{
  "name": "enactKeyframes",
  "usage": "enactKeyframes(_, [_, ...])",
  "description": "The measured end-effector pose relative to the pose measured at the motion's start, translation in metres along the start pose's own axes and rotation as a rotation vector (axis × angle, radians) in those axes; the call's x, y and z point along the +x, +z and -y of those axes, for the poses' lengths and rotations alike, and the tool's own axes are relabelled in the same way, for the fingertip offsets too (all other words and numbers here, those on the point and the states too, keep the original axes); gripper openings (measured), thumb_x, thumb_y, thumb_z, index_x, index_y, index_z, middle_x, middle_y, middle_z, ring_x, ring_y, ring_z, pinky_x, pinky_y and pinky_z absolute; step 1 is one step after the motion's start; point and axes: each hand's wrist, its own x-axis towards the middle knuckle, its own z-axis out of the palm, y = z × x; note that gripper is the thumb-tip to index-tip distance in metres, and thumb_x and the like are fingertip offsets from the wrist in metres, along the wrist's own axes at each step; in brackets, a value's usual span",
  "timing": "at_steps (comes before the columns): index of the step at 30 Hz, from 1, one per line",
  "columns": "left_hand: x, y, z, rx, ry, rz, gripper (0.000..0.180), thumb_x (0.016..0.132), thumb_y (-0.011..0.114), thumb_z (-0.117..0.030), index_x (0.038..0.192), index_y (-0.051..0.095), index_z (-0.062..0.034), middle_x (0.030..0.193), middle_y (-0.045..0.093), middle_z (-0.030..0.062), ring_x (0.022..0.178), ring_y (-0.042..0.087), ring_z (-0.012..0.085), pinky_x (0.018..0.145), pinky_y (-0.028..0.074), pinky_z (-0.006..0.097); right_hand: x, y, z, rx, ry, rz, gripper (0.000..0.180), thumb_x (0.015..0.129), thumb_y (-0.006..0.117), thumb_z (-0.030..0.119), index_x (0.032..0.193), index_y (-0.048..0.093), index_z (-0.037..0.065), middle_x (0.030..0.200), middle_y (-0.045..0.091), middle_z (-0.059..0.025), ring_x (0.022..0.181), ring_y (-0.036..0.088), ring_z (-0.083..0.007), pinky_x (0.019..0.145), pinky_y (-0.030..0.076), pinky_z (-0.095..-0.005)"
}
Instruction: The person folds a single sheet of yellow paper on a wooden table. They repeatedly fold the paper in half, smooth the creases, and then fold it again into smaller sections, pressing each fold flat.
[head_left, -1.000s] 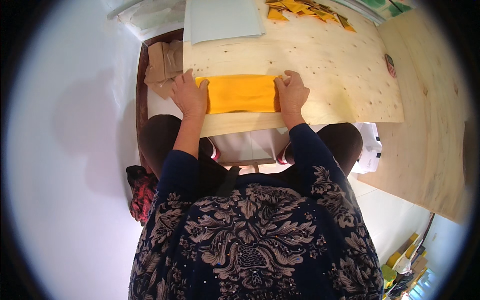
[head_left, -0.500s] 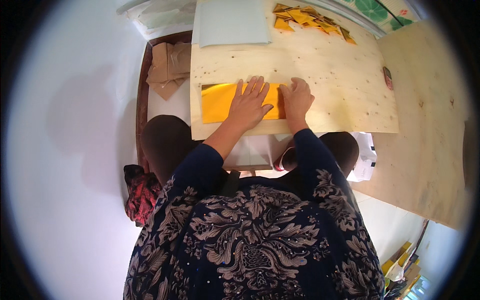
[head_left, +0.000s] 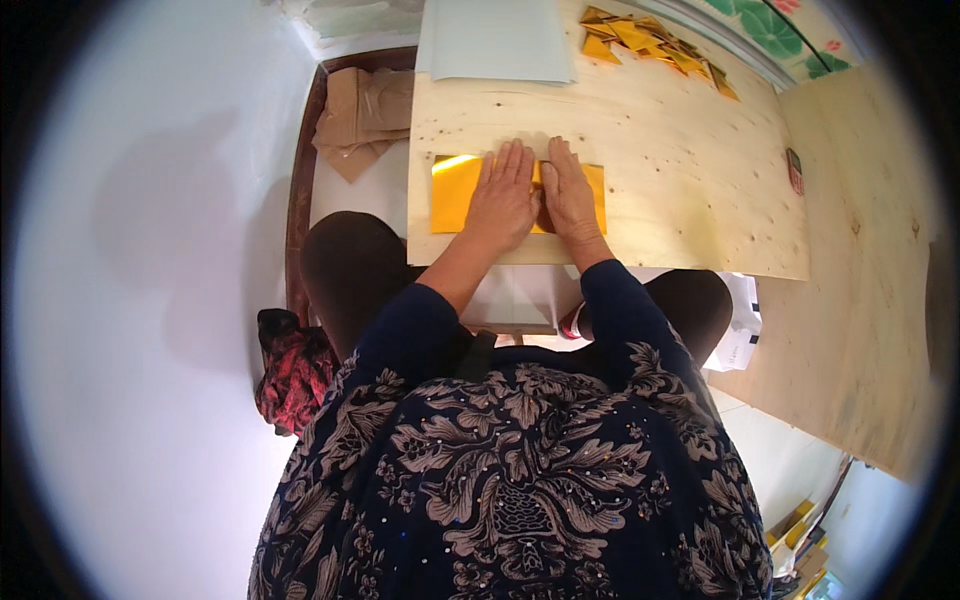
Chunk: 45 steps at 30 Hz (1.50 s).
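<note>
A long rectangle of shiny gold foil paper (head_left: 455,195) lies near the front edge of the wooden board, its long sides running left to right. My left hand (head_left: 504,200) rests flat over its middle, fingers stretched out and pointing away from me. Just to the right, my right hand (head_left: 570,195) lies on the same paper with its fingers extended and close together. The right end of the gold paper shows past the right hand. Whatever lies under both palms is hidden.
A heap of folded gold paper pieces (head_left: 655,45) lies at the back of the plywood board (head_left: 700,190). White sheets (head_left: 495,40) sit at the back left, a small red and black device (head_left: 795,172) at the right edge. Brown cardboard (head_left: 365,115) is left of the board.
My right hand has moved left from the paper's right end to beside my left hand, and its bent fingers have straightened flat. The whole view has shifted slightly.
</note>
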Motion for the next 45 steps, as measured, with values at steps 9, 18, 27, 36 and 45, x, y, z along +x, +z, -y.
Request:
enactKeyframes(9, [-0.035,-0.042,0.035,0.263,-0.322,0.073,0.079,0.094,0.046,-0.051,0.150,0.024,0.0003,0.159,0.018,0.0167,0.148,0.014,0.0278,0.119,0.006,0.048,-0.003,0.003,0.008,-0.385,-0.142,0.066,0.052,0.098,0.048,0.029,0.138,0.044,-0.004,0.147,0.038,-0.0241,0.136,0.035,-0.0411,0.113,0.027,-0.0480])
enactKeyframes(18, [-0.035,-0.046,0.032,0.254,-0.316,0.104,0.077,0.096,0.044,-0.050,0.151,0.022,0.0003,0.160,0.016,0.0157,0.149,0.010,0.0268,0.119,0.003,0.049,-0.033,-0.037,-0.008,-0.661,0.001,0.100,0.071,0.096,0.044,0.051,0.144,0.037,-0.002,0.153,0.031,-0.0205,0.144,0.023,-0.0348,0.117,0.014,-0.0487])
enactKeyframes(27, [-0.035,-0.047,0.038,0.270,-0.270,0.114,0.077,0.095,0.045,-0.050,0.150,0.024,-0.0001,0.159,0.018,0.0159,0.149,0.012,0.0269,0.119,0.005,0.048,-0.046,-0.045,0.007,-0.590,-0.101,-0.047,0.055,0.094,0.053,0.030,0.138,0.043,-0.001,0.147,0.038,-0.0226,0.139,0.032,-0.0373,0.114,0.023,-0.0501])
enactKeyframes(36, [-0.037,-0.050,0.058,0.304,-0.121,0.081,0.076,0.094,0.049,-0.050,0.148,0.029,-0.0008,0.158,0.023,0.0152,0.147,0.016,0.0273,0.118,0.009,0.050,-0.033,0.012,0.052,-0.481,-0.176,0.100,0.060,0.094,0.052,0.037,0.138,0.043,-0.003,0.147,0.039,-0.0227,0.140,0.032,-0.0349,0.115,0.022,-0.0475])
enactKeyframes(45, [-0.027,-0.058,0.038,0.362,-0.148,0.105,0.079,0.092,0.050,-0.051,0.148,0.030,0.0006,0.157,0.024,0.0175,0.147,0.017,0.0279,0.117,0.008,0.053,-0.051,-0.036,0.012,-0.599,-0.107,0.178,0.070,0.095,0.045,0.050,0.145,0.039,0.001,0.154,0.030,-0.0184,0.145,0.024,-0.0307,0.118,0.015,-0.0476])
